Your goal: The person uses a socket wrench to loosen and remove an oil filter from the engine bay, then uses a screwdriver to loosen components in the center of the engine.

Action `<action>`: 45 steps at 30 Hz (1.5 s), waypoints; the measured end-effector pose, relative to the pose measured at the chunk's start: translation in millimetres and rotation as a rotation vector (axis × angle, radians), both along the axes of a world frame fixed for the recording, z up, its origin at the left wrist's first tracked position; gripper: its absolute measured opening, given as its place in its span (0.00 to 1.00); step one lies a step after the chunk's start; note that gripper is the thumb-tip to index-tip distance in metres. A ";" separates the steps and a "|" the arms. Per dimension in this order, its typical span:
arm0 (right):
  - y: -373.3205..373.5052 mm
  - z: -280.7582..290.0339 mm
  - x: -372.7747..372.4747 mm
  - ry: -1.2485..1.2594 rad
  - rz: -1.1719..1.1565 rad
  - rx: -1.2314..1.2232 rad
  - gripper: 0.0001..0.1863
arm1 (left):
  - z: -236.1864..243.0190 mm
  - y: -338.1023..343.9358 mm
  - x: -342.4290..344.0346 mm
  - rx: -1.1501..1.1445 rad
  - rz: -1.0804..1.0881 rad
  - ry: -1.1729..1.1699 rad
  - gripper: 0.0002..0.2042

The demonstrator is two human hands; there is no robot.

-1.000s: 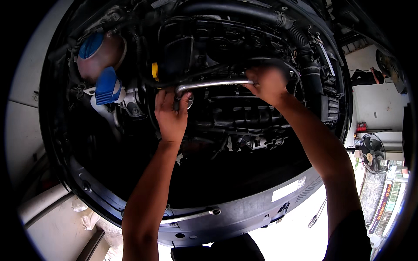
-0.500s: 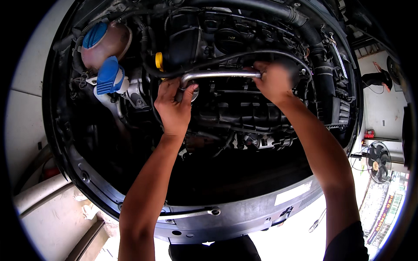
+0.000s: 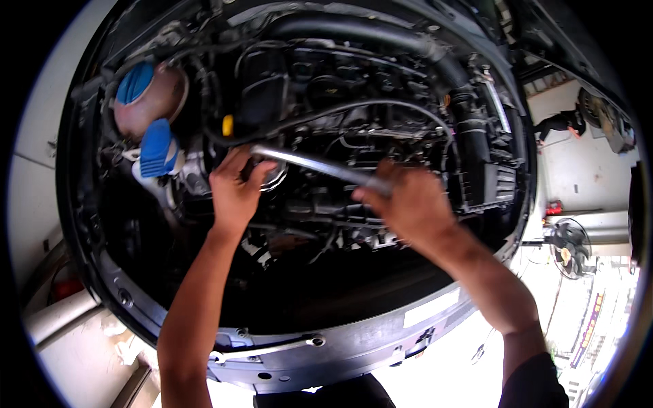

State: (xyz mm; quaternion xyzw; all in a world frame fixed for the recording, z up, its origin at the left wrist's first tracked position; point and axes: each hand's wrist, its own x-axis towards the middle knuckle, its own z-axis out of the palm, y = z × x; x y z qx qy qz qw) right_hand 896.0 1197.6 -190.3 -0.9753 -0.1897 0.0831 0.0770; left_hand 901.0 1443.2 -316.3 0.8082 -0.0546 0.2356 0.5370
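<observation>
A silver bar wrench with a bent end slants across the engine. My left hand is closed around its bent end, beside a round silver part partly hidden by fingers. My right hand, smeared by motion, is closed on the wrench's other end, over the black engine parts. Just behind runs a black hose, and a yellow fitting sits left of it, beyond my left hand.
A pink reservoir and blue cap are at left. A combination spanner lies on the front rail. An intake pipe is at right. Outside are a fan and another person in dark clothing.
My right hand has pulled toward the front, swinging the wrench from level to slanting down rightward. My left hand stays at the bent end. The whole view has shifted somewhat.
</observation>
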 end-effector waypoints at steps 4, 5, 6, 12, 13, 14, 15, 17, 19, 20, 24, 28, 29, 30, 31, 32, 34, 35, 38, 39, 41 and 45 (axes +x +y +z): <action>38.3 -36.9 -99.6 0.379 -0.130 0.491 0.17 | -24.7 10.8 6.4 -0.087 -0.329 0.104 0.11; 68.2 -46.8 -113.2 0.437 -0.214 0.659 0.19 | -28.0 25.9 8.0 -0.123 -0.384 0.083 0.10; 92.6 -58.1 -123.9 0.464 -0.300 0.792 0.22 | -25.0 31.1 7.6 -0.065 -0.393 0.251 0.10; 130.1 -62.7 -148.2 0.320 -0.414 1.137 0.16 | -59.4 19.8 7.7 0.063 -0.256 0.110 0.12; 121.5 -75.3 -144.9 0.427 -0.337 0.938 0.19 | -65.3 13.7 5.0 0.059 -0.235 0.187 0.11; 119.9 -73.0 -136.8 0.499 -0.314 0.846 0.21 | -80.2 22.6 9.6 0.064 -0.229 0.175 0.11; 118.4 -70.5 -128.3 0.567 -0.281 0.750 0.23 | -105.3 31.1 18.0 -0.215 -0.302 0.189 0.10; 95.6 -74.6 -120.1 0.545 -0.206 0.577 0.15 | -105.2 16.7 21.6 -1.008 -0.554 0.334 0.09; 101.9 -35.9 -113.9 0.588 -0.422 0.688 0.15 | -104.3 30.9 23.4 -0.686 -0.440 0.305 0.10; 99.9 -29.6 -112.8 0.588 -0.431 0.678 0.15 | -108.3 26.5 23.6 -0.558 -0.411 0.299 0.10; 92.1 -26.3 -100.2 0.487 -0.240 0.256 0.18 | -114.4 35.0 25.4 -0.849 -0.424 0.397 0.11; 43.1 -47.5 -74.6 0.167 -0.213 0.046 0.13 | -60.2 -2.3 0.9 0.170 -0.034 -0.040 0.12; 34.9 -45.9 -63.2 0.079 -0.153 -0.010 0.12 | -65.4 1.8 -1.7 0.196 -0.039 0.051 0.14; 24.8 -42.9 -48.6 -0.003 -0.045 -0.084 0.12 | -70.1 1.0 -5.0 0.194 -0.040 0.048 0.14; 18.2 -41.0 -31.0 0.098 0.004 -0.188 0.15 | -74.0 -3.0 -8.1 0.132 0.022 0.130 0.15; 10.7 -38.2 -19.2 0.034 0.124 -0.293 0.18 | -75.8 -9.5 -9.1 0.065 0.087 0.210 0.16; -6.0 -43.6 13.7 -0.027 0.204 -0.298 0.21 | -69.0 -25.3 -16.4 0.005 0.093 0.109 0.18; -6.8 -32.8 25.3 -0.036 0.179 -0.303 0.21 | -60.4 -27.8 -19.3 0.059 0.127 0.098 0.20; -8.0 -58.8 67.0 -0.015 0.117 -0.244 0.21 | -52.0 -34.4 -24.9 0.148 0.159 0.087 0.27; -19.9 -66.9 69.9 -0.018 0.118 -0.237 0.21 | -52.5 -34.7 -26.1 0.184 0.164 0.100 0.30; 4.0 -69.8 68.8 -0.297 0.210 -0.092 0.21 | -44.3 -8.0 -23.9 0.282 0.240 0.081 0.31; -8.7 -11.0 28.8 -0.241 0.103 0.014 0.19 | 7.4 -22.1 -29.4 0.123 0.275 -0.057 0.30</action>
